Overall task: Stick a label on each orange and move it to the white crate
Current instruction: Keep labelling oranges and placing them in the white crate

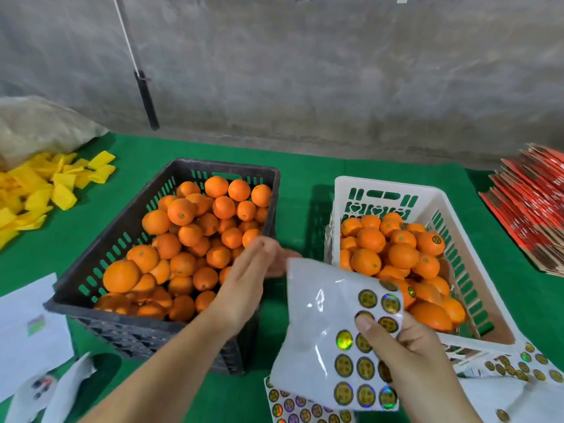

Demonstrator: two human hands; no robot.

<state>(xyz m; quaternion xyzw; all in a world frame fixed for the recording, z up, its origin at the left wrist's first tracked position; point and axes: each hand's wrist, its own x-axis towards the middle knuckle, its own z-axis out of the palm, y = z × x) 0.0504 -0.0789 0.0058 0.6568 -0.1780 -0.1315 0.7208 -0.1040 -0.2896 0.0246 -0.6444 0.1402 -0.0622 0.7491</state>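
Note:
A black crate point(100, 270) at centre left is piled with unlabelled oranges point(183, 239). To its right stands the white crate point(345, 190), which holds oranges with round labels point(436, 239). My right hand point(412, 355) grips a white label sheet point(320, 315) with rows of gold round stickers, thumb pressed on one. My left hand point(253, 279) reaches over the black crate's near right corner, fingers apart, touching the sheet's top edge; nothing is in it.
More label sheets point(305, 407) lie on the green table below my hands and beside the white crate point(518, 367). Yellow foam nets point(45, 187) lie far left, red flat cartons point(534, 209) far right, white papers point(27, 331) near left.

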